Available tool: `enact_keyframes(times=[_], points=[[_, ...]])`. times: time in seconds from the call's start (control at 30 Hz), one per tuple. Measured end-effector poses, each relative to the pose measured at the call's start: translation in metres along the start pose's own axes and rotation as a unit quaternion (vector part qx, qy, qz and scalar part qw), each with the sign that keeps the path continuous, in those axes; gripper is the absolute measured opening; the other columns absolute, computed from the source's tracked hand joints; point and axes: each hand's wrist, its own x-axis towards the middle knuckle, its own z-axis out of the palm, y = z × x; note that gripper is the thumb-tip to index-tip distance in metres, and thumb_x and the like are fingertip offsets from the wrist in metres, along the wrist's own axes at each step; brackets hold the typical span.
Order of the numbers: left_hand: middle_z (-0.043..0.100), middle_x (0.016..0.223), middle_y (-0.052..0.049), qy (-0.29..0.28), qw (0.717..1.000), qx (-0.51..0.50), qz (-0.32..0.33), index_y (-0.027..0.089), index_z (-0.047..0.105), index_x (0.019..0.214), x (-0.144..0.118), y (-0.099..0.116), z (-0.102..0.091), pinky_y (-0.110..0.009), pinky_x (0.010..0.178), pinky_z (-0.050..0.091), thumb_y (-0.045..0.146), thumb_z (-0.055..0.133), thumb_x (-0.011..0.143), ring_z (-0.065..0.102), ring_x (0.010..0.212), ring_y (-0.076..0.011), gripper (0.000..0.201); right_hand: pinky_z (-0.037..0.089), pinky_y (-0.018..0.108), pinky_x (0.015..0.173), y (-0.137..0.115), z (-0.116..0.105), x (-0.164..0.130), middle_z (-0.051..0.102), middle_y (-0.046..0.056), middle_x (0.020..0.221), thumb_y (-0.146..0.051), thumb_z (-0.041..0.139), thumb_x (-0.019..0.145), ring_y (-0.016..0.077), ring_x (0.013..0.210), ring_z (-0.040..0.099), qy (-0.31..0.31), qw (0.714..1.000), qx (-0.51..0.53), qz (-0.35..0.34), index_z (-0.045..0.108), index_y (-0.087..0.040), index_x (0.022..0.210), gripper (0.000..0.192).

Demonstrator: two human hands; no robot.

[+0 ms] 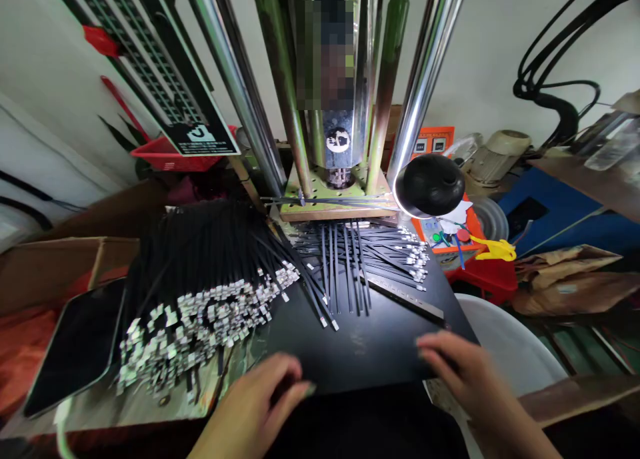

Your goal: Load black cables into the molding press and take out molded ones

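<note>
Both grips, left hand (260, 395) and right hand (457, 365), rest open and empty along the black board's (370, 352) near edge.

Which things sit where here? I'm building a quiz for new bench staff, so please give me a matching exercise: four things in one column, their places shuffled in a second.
Things:
1. black desk lamp
2. phone
3. big heap of black ties
4. right hand

Places:
A. lying screen-up at the far left edge
B. on the near right edge of the black board
C. right of the press base, by the orange control box
D. left part of the bench, metal ends toward the viewer

Pairs: 1-C, 2-A, 3-D, 4-B
</note>
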Motion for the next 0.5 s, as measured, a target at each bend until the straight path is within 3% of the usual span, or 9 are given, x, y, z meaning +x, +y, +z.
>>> enact_keyframes(times=[0.07, 0.13, 0.23, 0.33, 0.43, 0.5], points=[[0.065, 0.104, -0.007, 0.113, 0.992, 0.046, 0.009, 0.021, 0.062, 0.104, 0.038, 0.023, 0.001, -0.035, 0.087, 0.051, 0.044, 0.070, 0.081, 0.063, 0.096, -0.0243, 0.033, 0.046, 0.040, 0.088, -0.001, -0.004, 0.036, 0.068, 0.012, 0.103, -0.039, 0.049, 0.096, 0.0274, 0.098, 0.060, 0.128, 0.988, -0.089, -0.016, 0.068, -0.018, 0.108, 0.031], [0.060, 0.111, -0.011, 0.169, 0.981, 0.099, -0.008, 0.018, 0.058, 0.112, 0.071, 0.035, 0.009, -0.043, 0.091, 0.050, 0.043, 0.078, 0.075, 0.060, 0.101, -0.0289, 0.048, 0.045, 0.044, 0.086, 0.005, -0.001, 0.064, 0.066, 0.014, 0.102, -0.035, 0.055, 0.093, 0.0307, 0.097, 0.056, 0.155, 0.973, -0.172, -0.024, 0.066, -0.015, 0.108, 0.028], [0.057, 0.108, -0.011, 0.173, 0.977, 0.117, -0.033, 0.015, 0.056, 0.111, 0.090, 0.033, 0.016, -0.044, 0.089, 0.051, 0.037, 0.077, 0.077, 0.060, 0.100, -0.0293, 0.045, 0.045, 0.041, 0.082, 0.018, 0.002, 0.070, 0.063, 0.012, 0.097, -0.026, 0.053, 0.094, 0.0272, 0.091, 0.055, 0.118, 0.975, -0.172, -0.070, 0.064, -0.015, 0.101, 0.017], [0.055, 0.109, -0.009, 0.169, 0.983, 0.064, -0.039, 0.017, 0.055, 0.109, 0.078, 0.013, 0.009, -0.041, 0.088, 0.053, 0.022, 0.071, 0.080, 0.062, 0.096, -0.0254, 0.033, 0.046, 0.037, 0.081, 0.019, -0.001, 0.051, 0.061, 0.010, 0.096, -0.021, 0.050, 0.096, 0.0238, 0.091, 0.055, 0.065, 0.982, -0.104, -0.140, 0.061, -0.016, 0.101, 0.013], [0.058, 0.101, -0.006, 0.162, 0.985, 0.020, -0.062, 0.018, 0.054, 0.107, 0.063, -0.005, -0.002, -0.038, 0.082, 0.053, 0.015, 0.063, 0.081, 0.063, 0.083, -0.0204, 0.027, 0.048, 0.034, 0.080, -0.010, 0.001, 0.049, 0.061, 0.008, 0.096, -0.016, 0.054, 0.093, 0.0217, 0.091, 0.056, -0.010, 0.984, -0.060, -0.167, 0.062, -0.018, 0.100, 0.010], [0.060, 0.096, -0.005, 0.148, 0.986, 0.006, -0.081, 0.018, 0.053, 0.107, 0.061, -0.009, -0.007, -0.037, 0.081, 0.052, 0.014, 0.060, 0.082, 0.062, 0.079, -0.0190, 0.026, 0.049, 0.033, 0.080, -0.043, 0.010, 0.071, 0.061, 0.007, 0.096, -0.017, 0.059, 0.092, 0.0209, 0.091, 0.057, -0.052, 0.983, -0.046, -0.168, 0.063, -0.019, 0.101, 0.010]])
